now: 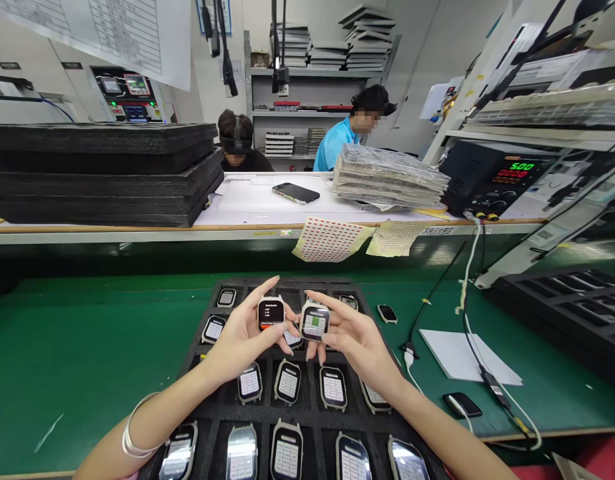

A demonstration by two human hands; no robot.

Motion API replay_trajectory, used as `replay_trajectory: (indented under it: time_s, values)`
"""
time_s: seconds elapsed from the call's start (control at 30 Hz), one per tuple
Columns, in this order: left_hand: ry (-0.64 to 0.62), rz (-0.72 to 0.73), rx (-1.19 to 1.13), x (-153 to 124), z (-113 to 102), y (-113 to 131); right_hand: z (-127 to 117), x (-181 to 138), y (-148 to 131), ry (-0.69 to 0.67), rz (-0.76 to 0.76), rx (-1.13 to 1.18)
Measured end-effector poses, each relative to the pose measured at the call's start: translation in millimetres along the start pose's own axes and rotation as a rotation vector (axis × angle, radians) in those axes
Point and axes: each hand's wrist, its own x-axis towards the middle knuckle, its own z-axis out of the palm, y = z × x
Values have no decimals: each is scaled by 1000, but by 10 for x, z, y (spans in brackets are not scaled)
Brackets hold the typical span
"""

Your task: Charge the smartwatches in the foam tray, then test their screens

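My left hand [260,327] grips a smartwatch [270,313] without straps; its dark screen shows white text and an orange band at the bottom. In my right hand [350,333] is a second smartwatch [315,321], held between thumb and fingers, with a light screen bearing a green patch. The two watches are side by side, a small gap apart, above a black foam tray [304,417]. Several more watch bodies sit in the tray's compartments, such as one watch [288,382] with a lit grid screen. My forearms cover parts of the tray.
Beyond the green bench [102,333] runs a shelf with stacked black foam trays [97,173], a phone [296,193] and a power supply [497,180]. At right lie a loose watch [387,313], white paper [470,357], cables and a charging pad [462,405]. Two people are behind the shelf.
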Motion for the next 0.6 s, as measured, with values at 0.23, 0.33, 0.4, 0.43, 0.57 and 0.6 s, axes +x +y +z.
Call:
replay_trajectory:
  time_s: [0.23, 0.33, 0.4, 0.43, 0.57, 0.6]
  values:
    - [-29, 27, 33, -8, 2, 0, 21, 16, -24, 70, 41, -155]
    - [-2, 4, 95, 8, -10, -13, 12, 11, -21, 12, 40, -142]
    - [10, -7, 122, 17, -22, -27, -8, 6, -6, -32, 31, -79]
    - [15, -10, 127, 19, -27, -33, -19, 4, 1, -51, 28, -44]
    - [17, 6, 85, 8, -31, -44, -33, 0, -1, -90, 21, 18]
    - [8, 12, 62, 4, -29, -44, -28, 1, -7, -80, 19, 3]
